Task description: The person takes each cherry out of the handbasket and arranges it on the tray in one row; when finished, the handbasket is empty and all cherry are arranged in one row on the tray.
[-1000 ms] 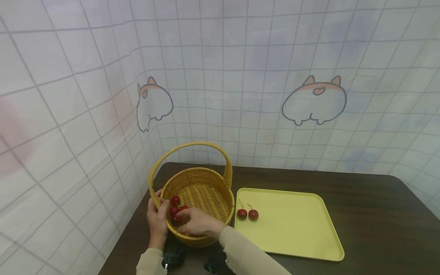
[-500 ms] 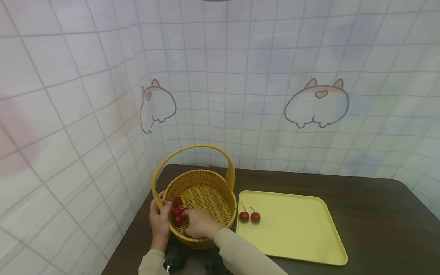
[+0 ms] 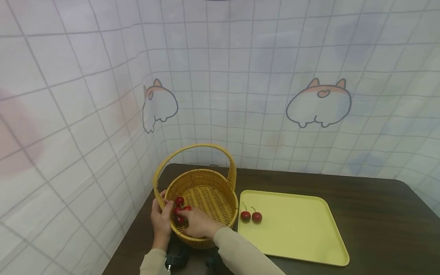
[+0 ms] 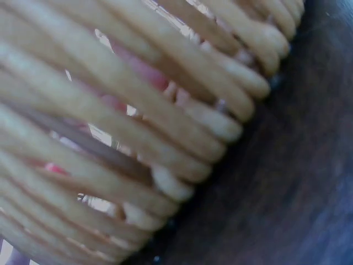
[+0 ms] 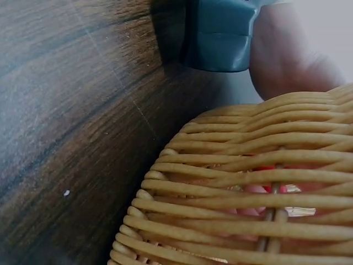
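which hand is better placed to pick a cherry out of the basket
Probably the right hand: it reaches inside the basket, at the cherries. The left hand holds the basket's side from outside, so it seems better suited to steadying.

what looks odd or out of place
Only a pale speck stands out against the dark table in the right wrist view; the wicker basket is upright, and visible cherries lie in it or on the yellow tray.

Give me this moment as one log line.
left hand: holds basket | right hand: inside basket, at cherries, grip unclear | yellow tray: two cherries
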Demonstrator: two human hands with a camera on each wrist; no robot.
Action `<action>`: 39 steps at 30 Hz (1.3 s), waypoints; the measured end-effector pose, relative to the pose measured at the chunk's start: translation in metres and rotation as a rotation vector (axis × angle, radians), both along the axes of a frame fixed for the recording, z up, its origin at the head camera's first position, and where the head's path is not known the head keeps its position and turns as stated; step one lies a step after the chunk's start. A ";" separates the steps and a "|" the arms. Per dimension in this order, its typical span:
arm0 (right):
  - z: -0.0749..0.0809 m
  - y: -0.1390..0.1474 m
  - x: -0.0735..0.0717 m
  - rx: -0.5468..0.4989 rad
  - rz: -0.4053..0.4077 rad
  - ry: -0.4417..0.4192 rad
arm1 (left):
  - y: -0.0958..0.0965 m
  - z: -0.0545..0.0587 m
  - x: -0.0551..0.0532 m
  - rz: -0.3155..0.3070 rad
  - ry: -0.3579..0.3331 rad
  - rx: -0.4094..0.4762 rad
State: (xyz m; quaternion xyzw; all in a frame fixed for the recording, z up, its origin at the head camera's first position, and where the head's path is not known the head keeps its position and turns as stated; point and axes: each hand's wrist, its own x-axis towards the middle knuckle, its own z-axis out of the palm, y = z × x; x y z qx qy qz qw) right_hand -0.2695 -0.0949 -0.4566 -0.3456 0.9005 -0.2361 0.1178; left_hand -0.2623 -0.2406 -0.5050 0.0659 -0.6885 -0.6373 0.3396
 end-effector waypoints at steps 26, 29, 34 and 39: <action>0.005 0.012 0.003 -0.059 0.020 0.006 | 0.002 0.001 0.003 -0.027 -0.038 0.014; 0.012 0.021 0.007 -0.081 0.026 -0.013 | 0.004 0.010 0.009 -0.040 -0.044 0.019; 0.021 0.037 0.014 -0.187 0.001 -0.009 | 0.007 0.025 0.017 -0.045 -0.050 0.012; 0.019 0.051 0.020 -0.363 -0.047 0.003 | 0.004 0.014 0.010 -0.048 -0.052 0.034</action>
